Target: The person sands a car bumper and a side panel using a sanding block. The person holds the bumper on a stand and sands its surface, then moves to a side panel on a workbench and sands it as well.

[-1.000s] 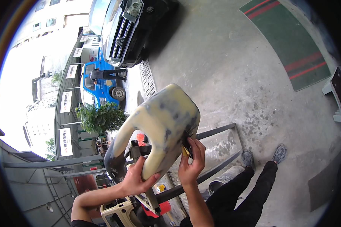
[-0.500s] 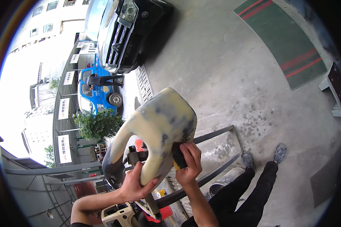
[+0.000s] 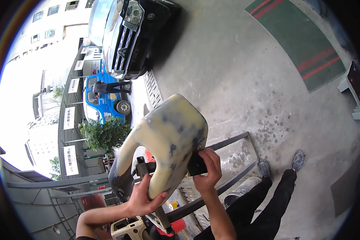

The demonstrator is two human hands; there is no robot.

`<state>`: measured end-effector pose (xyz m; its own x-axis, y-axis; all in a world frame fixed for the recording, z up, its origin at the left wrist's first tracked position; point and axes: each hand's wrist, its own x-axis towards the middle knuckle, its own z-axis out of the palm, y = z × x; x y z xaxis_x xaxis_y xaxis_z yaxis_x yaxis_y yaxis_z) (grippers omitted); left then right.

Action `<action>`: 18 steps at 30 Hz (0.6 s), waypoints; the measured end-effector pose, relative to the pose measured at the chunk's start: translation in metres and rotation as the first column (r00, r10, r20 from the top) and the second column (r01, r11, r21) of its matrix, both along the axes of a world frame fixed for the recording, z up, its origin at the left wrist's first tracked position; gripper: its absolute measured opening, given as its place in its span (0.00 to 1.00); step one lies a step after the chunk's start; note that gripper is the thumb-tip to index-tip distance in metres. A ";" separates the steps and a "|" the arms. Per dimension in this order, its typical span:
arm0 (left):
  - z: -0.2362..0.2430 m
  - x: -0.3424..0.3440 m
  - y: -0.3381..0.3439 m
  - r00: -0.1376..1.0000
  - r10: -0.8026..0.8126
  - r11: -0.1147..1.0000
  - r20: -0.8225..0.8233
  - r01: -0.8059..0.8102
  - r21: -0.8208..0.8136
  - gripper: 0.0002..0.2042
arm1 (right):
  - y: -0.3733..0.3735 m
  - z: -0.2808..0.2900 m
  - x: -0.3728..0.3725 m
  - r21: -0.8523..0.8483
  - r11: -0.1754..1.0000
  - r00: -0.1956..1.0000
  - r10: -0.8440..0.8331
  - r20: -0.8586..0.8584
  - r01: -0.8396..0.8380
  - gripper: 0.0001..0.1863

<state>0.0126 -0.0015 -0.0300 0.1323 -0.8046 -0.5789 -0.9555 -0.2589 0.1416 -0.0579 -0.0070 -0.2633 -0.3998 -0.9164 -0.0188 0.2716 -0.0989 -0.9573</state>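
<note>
A curved, smooth panel (image 3: 174,124), cream with dark grey sanded-looking patches, stands tilted on a dark metal frame (image 3: 232,176). An arch-shaped opening cuts into its lower side. My left hand (image 3: 144,200) is wrapped round the narrow lower leg of this panel, thumb on the near side. At the right edge of the panel, my right hand (image 3: 209,168) grips a black sanding block (image 3: 197,164), which lies against the patchy surface or just beside it; its contact face is hidden.
Below the frame stand a pale bucket (image 3: 240,190) and a red container (image 3: 174,227). A dark car (image 3: 128,44) and a blue truck (image 3: 102,94) with a person (image 3: 108,87) beside it are farther off. A bush (image 3: 104,134) and a green mat (image 3: 300,44) lie to either side.
My right hand has slid a little to the right with the sanding block, along the panel's edge. The left hand keeps its hold, and the panel stays nearly in place.
</note>
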 end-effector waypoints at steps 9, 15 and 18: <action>0.000 0.002 0.002 1.000 -0.007 0.999 -0.005 0.007 -0.040 0.23 | -0.006 -0.015 -0.010 -0.080 0.995 0.995 0.050 -0.091 -0.058 0.22; 0.001 0.001 -0.002 1.000 -0.020 1.000 0.009 0.020 0.006 0.24 | -0.011 -0.001 -0.029 -0.083 0.979 0.977 0.174 -0.126 -0.185 0.28; 0.000 0.002 -0.001 1.000 0.003 1.000 -0.006 -0.003 0.006 0.24 | -0.015 0.010 -0.043 -0.052 0.972 0.943 0.207 -0.260 -0.227 0.25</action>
